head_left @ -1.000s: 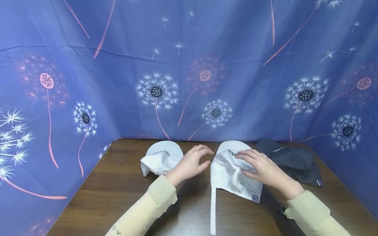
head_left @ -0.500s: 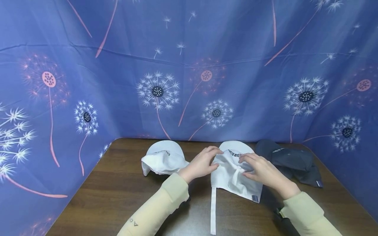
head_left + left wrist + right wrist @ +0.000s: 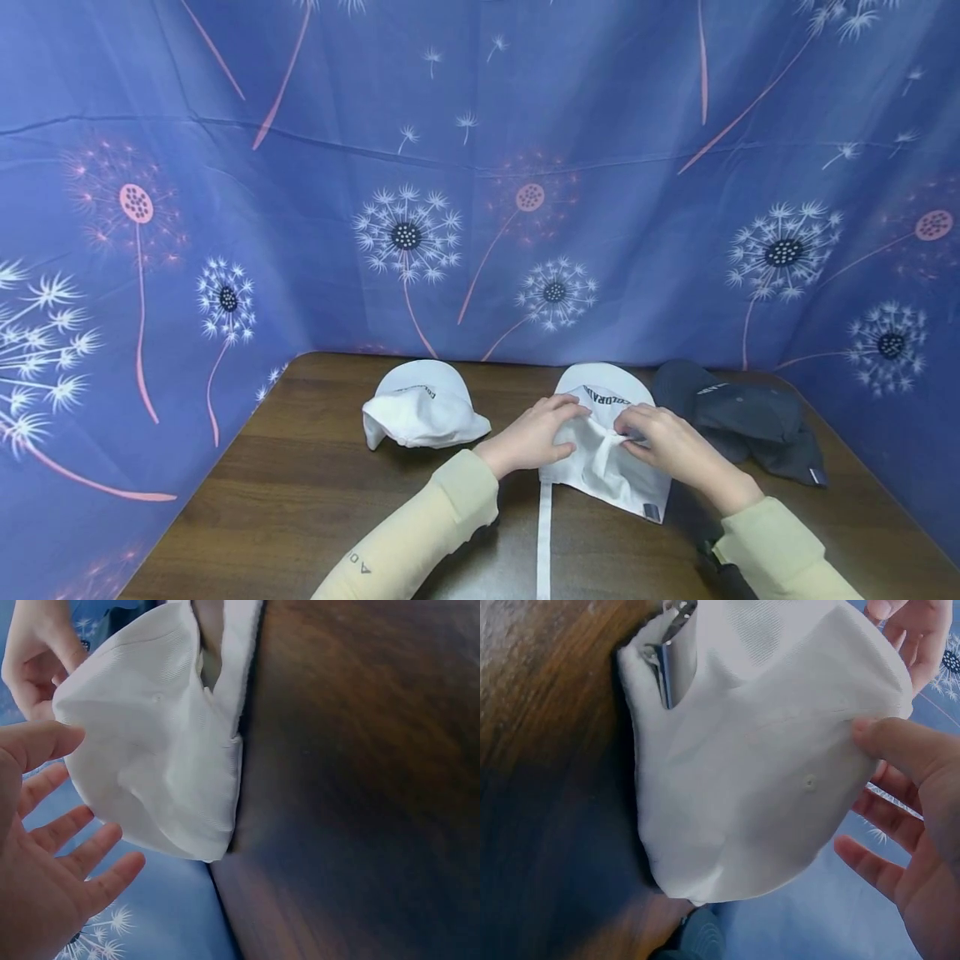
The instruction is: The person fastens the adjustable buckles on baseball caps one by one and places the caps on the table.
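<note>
A white cap (image 3: 611, 475) with dark lettering sits right of centre in the head view, brim pointing to the back and a loose strap (image 3: 544, 542) trailing forward. My right hand (image 3: 667, 442) pinches the crown's right side; the right wrist view shows the thumb (image 3: 892, 742) on the fabric and fingers behind it. My left hand (image 3: 534, 435) is at the crown's left side, fingers spread and relaxed. In the left wrist view its thumb (image 3: 49, 742) overlaps the edge of the crown. A metal buckle (image 3: 676, 667) shows on the cap's back in the right wrist view.
Another white cap (image 3: 423, 408) stands to the left on the brown wooden table (image 3: 300, 475). Dark caps (image 3: 750, 417) lie overlapping at the right, close to my right forearm. A blue dandelion-print cloth (image 3: 465, 225) hangs around the table's back and sides.
My left hand has moved right, from beside the left cap to the middle cap's crown. My right hand's fingers have closed onto the crown, whose top is now pinched up.
</note>
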Demonstrator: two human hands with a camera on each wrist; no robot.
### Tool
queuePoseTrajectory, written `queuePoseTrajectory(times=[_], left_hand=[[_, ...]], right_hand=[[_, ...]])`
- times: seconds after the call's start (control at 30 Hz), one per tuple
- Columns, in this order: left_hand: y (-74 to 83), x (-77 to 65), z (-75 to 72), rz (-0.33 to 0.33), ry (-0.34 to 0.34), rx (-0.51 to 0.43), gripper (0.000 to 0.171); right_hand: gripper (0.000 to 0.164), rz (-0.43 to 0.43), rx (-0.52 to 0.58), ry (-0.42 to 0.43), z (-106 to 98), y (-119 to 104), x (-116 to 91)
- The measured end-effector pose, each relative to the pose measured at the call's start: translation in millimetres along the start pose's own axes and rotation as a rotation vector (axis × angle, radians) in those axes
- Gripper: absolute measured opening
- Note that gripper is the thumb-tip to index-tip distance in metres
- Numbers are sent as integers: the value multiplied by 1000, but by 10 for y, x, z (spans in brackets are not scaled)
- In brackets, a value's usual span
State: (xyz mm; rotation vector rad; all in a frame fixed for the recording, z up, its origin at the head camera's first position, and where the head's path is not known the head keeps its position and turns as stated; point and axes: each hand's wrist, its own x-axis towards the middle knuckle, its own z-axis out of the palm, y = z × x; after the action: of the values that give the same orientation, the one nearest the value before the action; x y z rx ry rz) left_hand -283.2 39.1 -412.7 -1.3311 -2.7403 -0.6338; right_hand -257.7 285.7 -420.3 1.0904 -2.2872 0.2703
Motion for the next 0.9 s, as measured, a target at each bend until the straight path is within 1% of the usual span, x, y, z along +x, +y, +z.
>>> queuePoseTrajectory(times=[0.2,0.4,0.57,0.73,0.9], left_hand=[[-13,-12,4,9,9,13,52],[-29,-7,-23,24,28,23,52],[-43,5,-39,57,62,34,52],[-35,-2,-108,70,90,35,55],[-31,-34,-219,74,117,15,57]], right_hand=[[31,74,-23,5,-27,-32,19],[30,141,-41,5,-104,-69,62],[28,150,-58,37,-160,-82,88],[27,154,-61,61,-216,-92,145],[26,188,-52,88,-285,-117,247]])
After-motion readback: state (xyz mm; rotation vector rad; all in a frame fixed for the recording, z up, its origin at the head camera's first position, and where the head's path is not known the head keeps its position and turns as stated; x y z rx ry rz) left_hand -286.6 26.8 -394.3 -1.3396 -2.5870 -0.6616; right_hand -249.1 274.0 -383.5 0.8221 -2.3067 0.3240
